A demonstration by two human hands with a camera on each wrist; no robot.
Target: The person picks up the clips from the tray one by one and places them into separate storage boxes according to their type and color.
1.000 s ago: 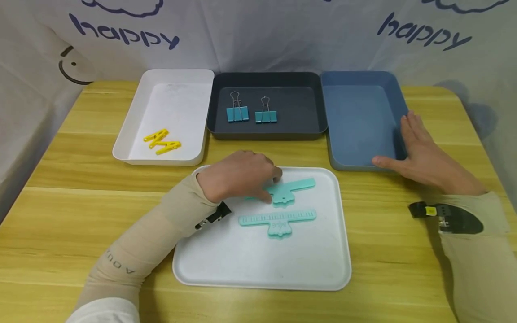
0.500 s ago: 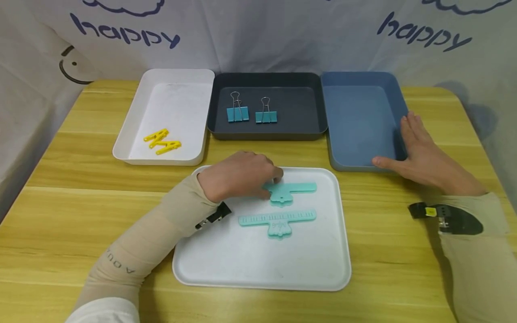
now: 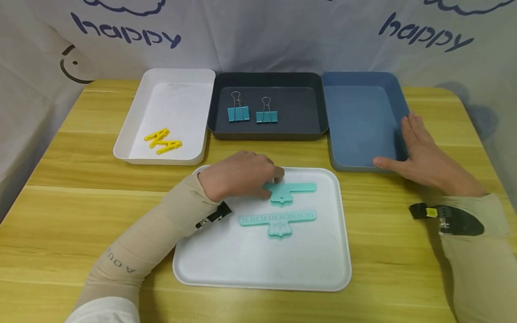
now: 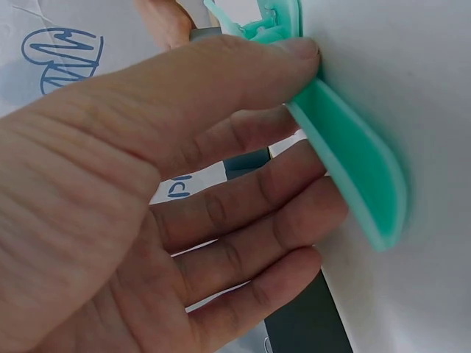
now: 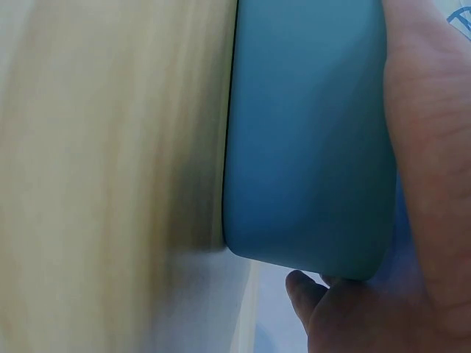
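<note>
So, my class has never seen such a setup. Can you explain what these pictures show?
No machine here, just a person working bare-handed. A head-worn camera gives the wide view; the left wrist camera and right wrist camera take the close-ups. On the white tray, the left hand pinches the farther mint clip; the nearer mint clip lies untouched. The right hand touches the blue bin. Also on the wooden table, the white bin holds yellow pegs and the dark bin holds teal binder clips.

Six clips [image 3: 279,221] — four trays [image 3: 258,264]
</note>
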